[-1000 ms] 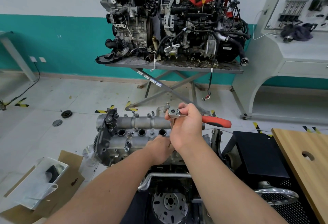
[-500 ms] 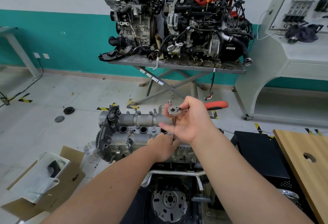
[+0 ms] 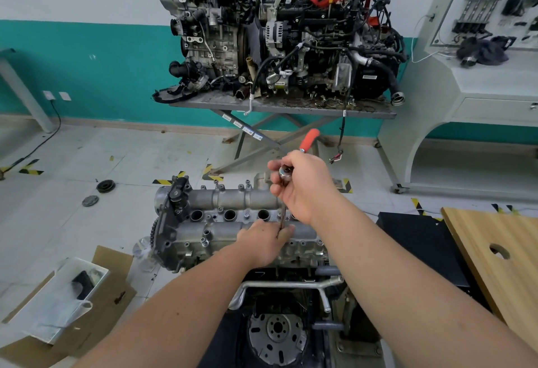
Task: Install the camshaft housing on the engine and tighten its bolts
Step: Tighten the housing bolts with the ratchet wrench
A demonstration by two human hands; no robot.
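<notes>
Housing sits in the lower middle of the frame, already seated on top of the engine, its long axis running left to right across the picture with the sprocket end toward the left and its plug holes facing up. It looks like cast aluminium: stiff, fairly heavy, and not something that would give under a hand, though I would judge its mating face and bolt bosses easy to mar, so if it had to be shifted the plain rounded tubes along its length are the places to take it, not the sensor at the left end. The right hand is wrapped round the head of a ratchet, whose red handle angles up and away toward the upper right; a thin extension drops straight down from it. The left hand rests low on the housing with its fingers pinched round the foot of that extension, steadying it on a bolt I cannot see under the fingers. Several bolts stand along the near edge. Tightening seems under way, with more bolts likely to follow.
</notes>
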